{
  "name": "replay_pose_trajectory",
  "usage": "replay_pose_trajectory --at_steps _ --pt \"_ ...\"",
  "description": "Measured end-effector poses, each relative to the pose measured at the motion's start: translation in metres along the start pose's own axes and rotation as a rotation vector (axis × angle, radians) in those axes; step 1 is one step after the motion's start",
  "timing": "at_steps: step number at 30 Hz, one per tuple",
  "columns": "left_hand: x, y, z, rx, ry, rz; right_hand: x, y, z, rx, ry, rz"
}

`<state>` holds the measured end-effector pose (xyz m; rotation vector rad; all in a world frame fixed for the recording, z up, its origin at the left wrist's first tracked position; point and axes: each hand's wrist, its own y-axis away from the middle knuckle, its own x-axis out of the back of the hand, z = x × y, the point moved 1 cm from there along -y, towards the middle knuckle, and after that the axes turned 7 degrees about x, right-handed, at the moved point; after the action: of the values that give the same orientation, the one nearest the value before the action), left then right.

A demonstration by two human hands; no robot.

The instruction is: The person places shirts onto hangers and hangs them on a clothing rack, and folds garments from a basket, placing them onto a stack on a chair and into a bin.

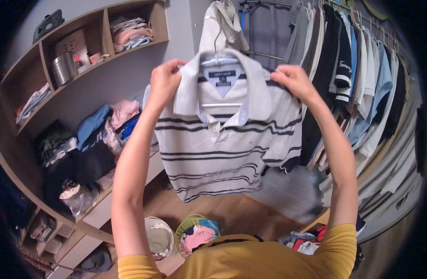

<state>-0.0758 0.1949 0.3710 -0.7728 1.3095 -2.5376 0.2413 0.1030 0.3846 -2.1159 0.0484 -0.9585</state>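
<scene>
A white polo shirt with dark stripes point(213, 160) hangs in front of me, its grey collar upright and open. My left hand point(167, 80) pinches its shoulder on the left side, beside the collar. On the other shoulder, my right hand point(295, 83) is closed on the fabric. A hanger point(216, 58) sits inside the shirt, its hook rising above the collar and its lower bar showing in the neck opening. Behind the hook, a light garment point(219, 28) hangs near the wall.
Many clothes point(357, 79) hang from a rail at the right. Wooden shelves point(106, 32) at the left hold folded clothes and a metal canister point(63, 69). On the floor stand a white basket point(148, 221) and a green basket point(178, 232), both with clothes inside.
</scene>
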Motion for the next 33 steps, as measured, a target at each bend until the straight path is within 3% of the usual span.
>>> replay_pose_trajectory --at_steps 3,5,7,8,9,11,13,15,17,22,26,30,31,33 --pt "-0.008 -0.027 0.02 0.027 0.254 0.052 0.021 -0.012 -0.004 -0.063 -0.067 0.066" --pt "-0.024 -0.034 0.032 0.103 0.11 0.066 0.027 -0.013 -0.024 -0.172 -0.198 0.082" --pt "-0.034 -0.025 0.039 -0.092 -0.021 0.218 0.039 -0.007 -0.021 -0.185 -0.201 0.105" --pt "-0.039 -0.025 0.028 -0.179 0.12 0.197 0.045 -0.005 -0.018 -0.197 -0.212 0.118" --pt "-0.036 -0.004 0.04 -0.198 0.133 0.364 0.047 0.002 -0.016 -0.228 -0.111 0.162" --pt "-0.049 0.03 0.033 -0.097 0.339 0.473 0.042 0.02 -0.025 -0.382 -0.303 0.216" --pt "-0.097 0.077 0.019 0.123 0.537 0.237 0.042 0.033 -0.025 -0.463 -0.56 0.213" --pt "-0.149 0.13 0.004 0.095 0.397 -0.069 0.042 0.038 -0.037 -0.565 -0.904 0.217" --pt "-0.189 0.173 0.009 0.164 0.605 -0.157 0.044 0.041 -0.06 -0.553 -1.064 0.3" --pt "-0.23 0.255 -0.001 0.081 0.545 -0.399 0.062 0.049 -0.088 -0.404 -0.974 0.547" --pt "-0.277 0.32 -0.051 0.319 0.587 -0.544 0.08 0.044 -0.086 -0.376 -0.998 0.623" --pt "-0.319 0.371 -0.096 0.944 0.748 -0.588 0.097 0.025 -0.093 -0.357 -1.024 0.655" --pt "-0.339 0.39 -0.111 1.009 0.777 -0.587 0.105 0.019 -0.087 -0.356 -1.028 0.708" --pt "-0.366 0.414 -0.129 1.109 0.799 -0.562 0.099 0.005 -0.093 -0.323 -1.045 0.583"
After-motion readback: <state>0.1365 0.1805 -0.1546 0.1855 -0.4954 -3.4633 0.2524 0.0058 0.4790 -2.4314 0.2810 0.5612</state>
